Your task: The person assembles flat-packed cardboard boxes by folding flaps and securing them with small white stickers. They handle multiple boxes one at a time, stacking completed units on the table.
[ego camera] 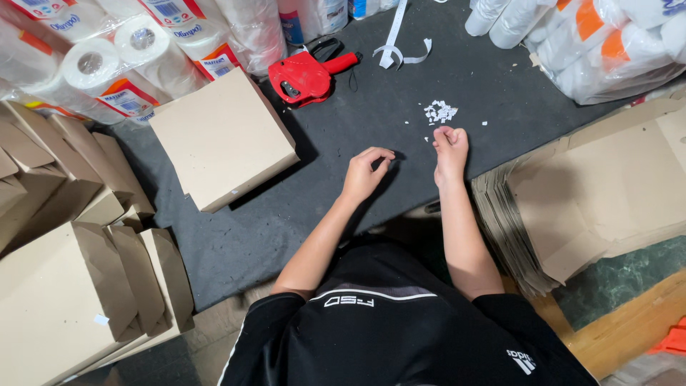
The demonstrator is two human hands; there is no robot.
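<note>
head view | worn up on the head | looks straight down, a bit forward | close above the dark mat and both arms | own black shirt at the bottom edge | only one view

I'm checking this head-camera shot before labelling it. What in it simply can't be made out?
- Right hand: curled fingers hide whether they pinch anything.
- Left hand: the same, fingertips bent inward.
- Small white paper scraps: too small to tell what they are.
- Red plastic label gun: its far end is hidden by the wrapped paper rolls.
- Stack of flat brown cardboard sheets: cut off by the right edge.
</note>
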